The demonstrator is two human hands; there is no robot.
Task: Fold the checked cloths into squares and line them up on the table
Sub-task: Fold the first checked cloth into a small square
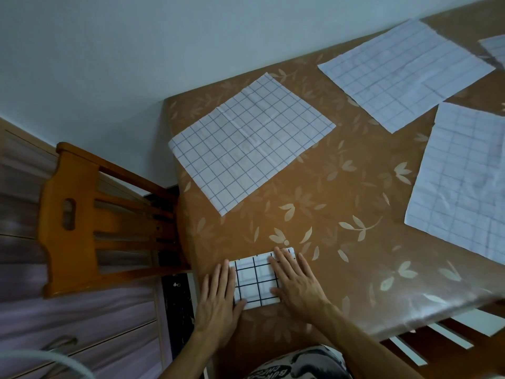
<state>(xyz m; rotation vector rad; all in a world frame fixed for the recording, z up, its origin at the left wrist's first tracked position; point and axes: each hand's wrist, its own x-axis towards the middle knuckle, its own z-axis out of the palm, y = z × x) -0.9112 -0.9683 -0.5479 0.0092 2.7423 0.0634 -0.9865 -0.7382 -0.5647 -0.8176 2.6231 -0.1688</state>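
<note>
Brown table [341,187], three cloths [251,143] spread; left hand [218,294] and right hand [296,283] flat, fingers straight, pressing folded cloth [255,280]

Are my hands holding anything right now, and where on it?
Nothing is gripped. The left hand presses flat on the left edge of the folded cloth, and the right hand lies flat on its right side.
</note>
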